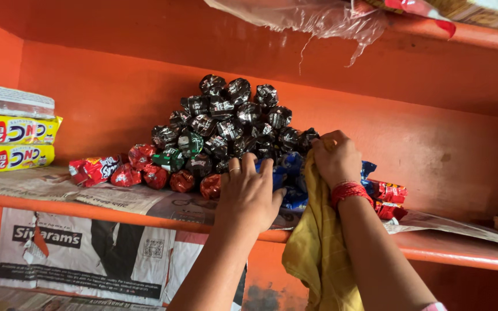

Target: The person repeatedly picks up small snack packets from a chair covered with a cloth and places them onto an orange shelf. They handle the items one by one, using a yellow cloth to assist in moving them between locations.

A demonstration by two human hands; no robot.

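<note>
Snack packets [226, 124] piled just beyond both hands; right hand [335, 156] grips yellow cloth [318, 242].

Left hand [249, 193] flat, fingers spread; right hand [335, 156] fisted.

yellow biscuit packs [12, 141] stacked far left | newspaper lining [128, 198] on orange shelf [462, 250] | clear plastic bag [318, 17] overhead
</note>
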